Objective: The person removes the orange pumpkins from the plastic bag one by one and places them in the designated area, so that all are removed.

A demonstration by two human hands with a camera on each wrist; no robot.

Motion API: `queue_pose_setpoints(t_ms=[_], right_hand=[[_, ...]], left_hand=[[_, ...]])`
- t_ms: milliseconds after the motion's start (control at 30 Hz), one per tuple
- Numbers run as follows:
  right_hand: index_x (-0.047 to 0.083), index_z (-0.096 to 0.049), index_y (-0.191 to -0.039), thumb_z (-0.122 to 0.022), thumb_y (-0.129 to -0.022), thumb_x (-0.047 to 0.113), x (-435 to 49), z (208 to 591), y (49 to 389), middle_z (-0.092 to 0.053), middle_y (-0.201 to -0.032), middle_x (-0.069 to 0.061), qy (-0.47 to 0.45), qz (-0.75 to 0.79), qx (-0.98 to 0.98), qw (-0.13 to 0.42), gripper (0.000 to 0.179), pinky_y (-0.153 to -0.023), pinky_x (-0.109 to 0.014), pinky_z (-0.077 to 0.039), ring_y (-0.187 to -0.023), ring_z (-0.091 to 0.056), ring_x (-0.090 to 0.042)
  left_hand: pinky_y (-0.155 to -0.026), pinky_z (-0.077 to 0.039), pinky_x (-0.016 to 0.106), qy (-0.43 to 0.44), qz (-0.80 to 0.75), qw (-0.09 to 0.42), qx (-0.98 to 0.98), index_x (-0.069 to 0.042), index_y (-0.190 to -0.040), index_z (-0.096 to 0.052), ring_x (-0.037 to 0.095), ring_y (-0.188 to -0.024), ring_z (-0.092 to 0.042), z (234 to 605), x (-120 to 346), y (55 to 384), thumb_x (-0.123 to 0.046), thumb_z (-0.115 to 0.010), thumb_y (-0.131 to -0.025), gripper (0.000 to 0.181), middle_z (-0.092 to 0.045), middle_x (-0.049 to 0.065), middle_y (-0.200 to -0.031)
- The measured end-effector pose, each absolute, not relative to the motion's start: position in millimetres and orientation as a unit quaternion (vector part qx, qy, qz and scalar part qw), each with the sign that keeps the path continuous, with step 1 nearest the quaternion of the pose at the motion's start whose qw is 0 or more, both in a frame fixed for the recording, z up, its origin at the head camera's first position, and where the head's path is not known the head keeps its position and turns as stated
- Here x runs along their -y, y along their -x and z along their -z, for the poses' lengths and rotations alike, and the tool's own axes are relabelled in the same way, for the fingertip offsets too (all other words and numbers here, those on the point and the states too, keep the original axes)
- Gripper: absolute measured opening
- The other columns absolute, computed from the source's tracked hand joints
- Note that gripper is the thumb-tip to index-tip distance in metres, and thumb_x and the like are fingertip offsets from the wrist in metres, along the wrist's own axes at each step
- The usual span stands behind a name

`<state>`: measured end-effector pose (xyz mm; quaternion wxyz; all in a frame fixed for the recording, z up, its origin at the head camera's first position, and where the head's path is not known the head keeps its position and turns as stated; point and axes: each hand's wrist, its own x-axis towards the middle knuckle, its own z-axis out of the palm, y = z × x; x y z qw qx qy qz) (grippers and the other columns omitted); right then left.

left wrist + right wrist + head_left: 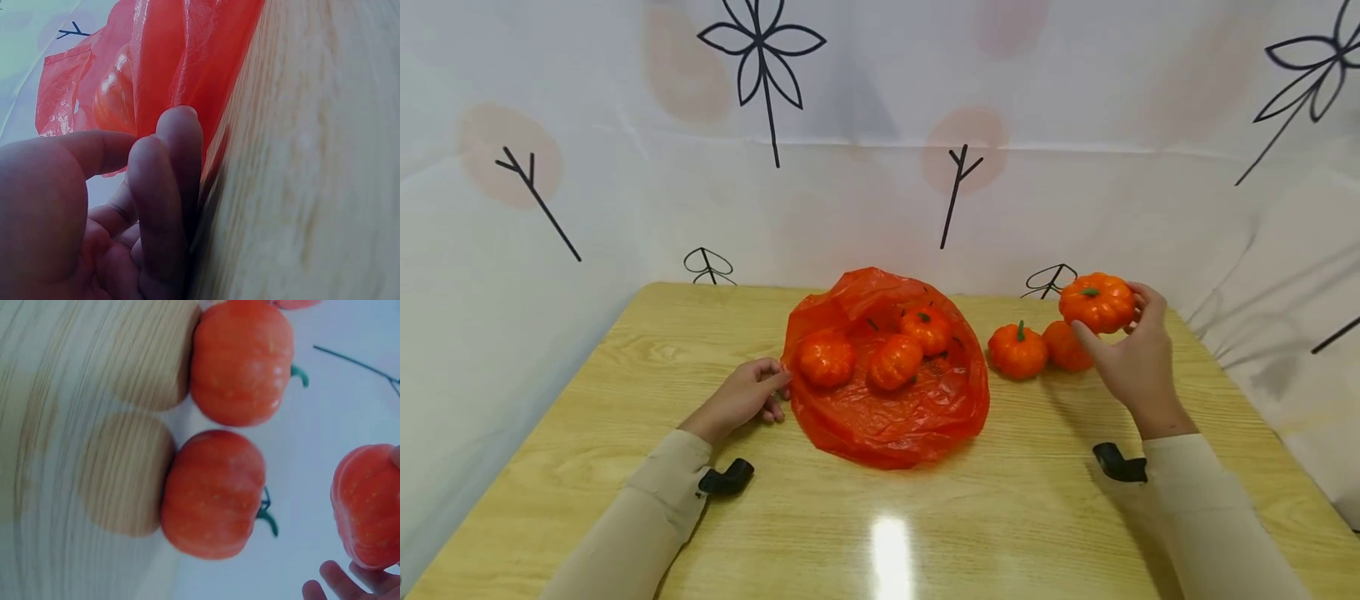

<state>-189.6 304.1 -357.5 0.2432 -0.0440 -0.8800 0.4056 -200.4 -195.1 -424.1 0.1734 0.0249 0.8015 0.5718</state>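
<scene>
An open red plastic bag (880, 437) lies spread on the table, with several small orange pumpkins, one of them this pumpkin (895, 363), inside it. At the bag's left rim, my left hand (747, 395) pinches the plastic between thumb and fingers. My right hand (1141, 362) holds an orange pumpkin (1097, 304) with a green stem, raised above the table to the right. Below it, two more pumpkins stand side by side on the table: a left pumpkin (1018, 352) and a right pumpkin (1064, 347), partly hidden by my hand and the held one.
The light wooden table (1000, 517) reaches back to a white patterned cloth (865, 200), which hangs behind it and along both sides. Black camera mounts sit on both wrists.
</scene>
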Motion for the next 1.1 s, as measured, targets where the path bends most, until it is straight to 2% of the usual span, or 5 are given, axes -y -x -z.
queue_pose_setpoints(t_ms=[167, 533, 667, 767, 1100], right_hand=[[0.010, -0.015, -0.154, -0.068, -0.093, 0.031, -313.8, 360.5, 193.0, -0.037, -0.153, -0.023, 0.077, -0.420, 0.874, 0.230, 0.084, -0.112, -0.050, -0.036, -0.135, -0.040, -0.039], [0.021, -0.007, -0.153, -0.063, -0.093, 0.044, -335.7, 363.7, 196.1, -0.025, -0.162, -0.018, 0.160, -0.446, 0.859, 0.195, 0.085, -0.088, -0.022, -0.036, -0.122, -0.041, -0.030], [0.022, -0.003, -0.153, -0.061, -0.093, 0.045, -345.2, 365.9, 197.3, -0.021, -0.163, -0.018, 0.182, -0.457, 0.853, 0.177, 0.086, -0.104, -0.034, -0.043, -0.128, -0.041, -0.034], [0.023, -0.002, -0.153, -0.062, -0.093, 0.045, -351.6, 367.8, 198.1, -0.019, -0.163, -0.019, 0.193, -0.466, 0.847, 0.168, 0.087, -0.117, -0.047, -0.036, -0.138, -0.037, -0.038], [0.010, 0.003, -0.154, -0.059, -0.093, 0.053, -369.2, 376.1, 197.2, -0.014, -0.162, -0.026, 0.209, -0.459, 0.855, 0.124, 0.097, -0.116, -0.056, -0.034, -0.137, -0.032, -0.045]], left_hand=[[-0.056, -0.054, 0.023, -0.028, -0.575, 0.173, -0.799, -0.004, -0.102, -0.054, 0.017, -0.061, -0.064, 426.4, 196.6, 198.8, -0.028, -0.051, -0.106, 0.025, -0.059, 0.008, -0.091], [-0.055, -0.054, 0.021, -0.031, -0.574, 0.172, -0.800, -0.003, -0.101, -0.054, 0.015, -0.060, -0.064, 425.8, 197.6, 197.2, -0.028, -0.051, -0.106, 0.026, -0.059, 0.007, -0.089], [-0.055, -0.054, 0.021, -0.032, -0.573, 0.171, -0.801, -0.003, -0.102, -0.054, 0.015, -0.060, -0.064, 425.5, 196.6, 197.1, -0.029, -0.052, -0.106, 0.025, -0.059, 0.007, -0.090], [-0.055, -0.054, 0.021, -0.032, -0.572, 0.170, -0.802, -0.004, -0.102, -0.054, 0.016, -0.060, -0.064, 425.5, 196.4, 197.5, -0.029, -0.052, -0.106, 0.026, -0.059, 0.008, -0.090], [-0.055, -0.054, 0.021, -0.037, -0.571, 0.168, -0.803, -0.003, -0.103, -0.054, 0.016, -0.060, -0.064, 425.3, 196.0, 199.4, -0.029, -0.052, -0.106, 0.026, -0.060, 0.008, -0.091]])
